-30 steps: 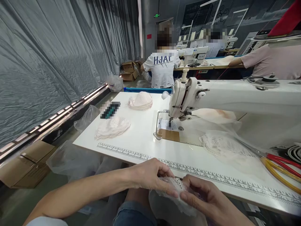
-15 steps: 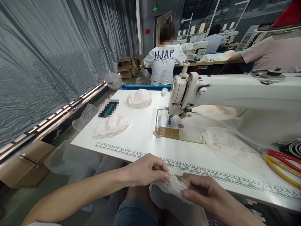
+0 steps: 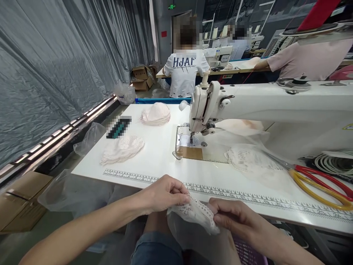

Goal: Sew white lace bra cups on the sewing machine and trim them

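Between my hands, just off the front edge of the table, hangs a piece of white lace fabric [image 3: 197,212] with a row of small holes along its edge. My left hand [image 3: 168,195] pinches its left end between thumb and fingers. At the other end my right hand [image 3: 234,217] grips the lace edge, also thumb against fingers. Sheer cloth drapes below it over my lap. Beyond stands a white sewing machine [image 3: 205,106], its needle and presser foot over the metal plate. More white lace [image 3: 242,158] lies flat to the right of the needle.
Two stacks of pale lace pieces, one nearer [image 3: 122,149] and one farther [image 3: 156,114], lie on the table's left. Scissors [image 3: 317,184] with red and yellow handles rest at right. A purple basket [image 3: 248,252] is below. Cardboard boxes [image 3: 23,202] stand on the floor; co-workers sit ahead.
The view has shifted a little, so the table and machine appear farther left. The lace between my hands has turned, showing more of its patterned face. Both hands keep their hold.
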Demonstrator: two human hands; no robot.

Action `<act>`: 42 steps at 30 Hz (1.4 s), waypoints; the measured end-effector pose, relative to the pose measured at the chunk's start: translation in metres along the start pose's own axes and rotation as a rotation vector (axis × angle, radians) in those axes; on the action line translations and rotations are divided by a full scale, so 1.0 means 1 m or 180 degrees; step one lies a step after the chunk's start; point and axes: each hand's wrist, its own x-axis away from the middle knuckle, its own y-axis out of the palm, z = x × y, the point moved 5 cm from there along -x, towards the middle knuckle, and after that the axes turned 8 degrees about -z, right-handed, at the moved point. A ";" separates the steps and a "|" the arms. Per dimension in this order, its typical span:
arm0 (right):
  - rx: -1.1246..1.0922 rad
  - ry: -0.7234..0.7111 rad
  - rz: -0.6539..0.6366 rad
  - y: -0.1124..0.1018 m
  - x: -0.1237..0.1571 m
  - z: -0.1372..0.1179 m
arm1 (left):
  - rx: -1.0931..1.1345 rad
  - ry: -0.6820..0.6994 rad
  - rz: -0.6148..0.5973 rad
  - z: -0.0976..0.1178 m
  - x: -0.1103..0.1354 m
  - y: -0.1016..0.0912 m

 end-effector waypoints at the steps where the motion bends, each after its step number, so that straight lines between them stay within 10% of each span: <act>1: -0.0007 -0.0003 -0.0008 0.000 0.000 -0.001 | 0.0008 -0.0001 0.0031 -0.001 0.000 -0.001; 21: 0.0467 0.0161 0.0480 0.007 -0.015 -0.005 | -0.0995 0.0193 -0.0120 0.017 -0.004 0.014; 33: 0.0428 0.0125 0.0842 0.000 -0.020 -0.006 | 0.0107 0.0346 0.0094 0.004 0.001 0.008; 42: 0.0953 -0.0183 0.1198 -0.022 -0.055 -0.018 | -0.0671 0.0495 0.0536 0.035 -0.017 -0.036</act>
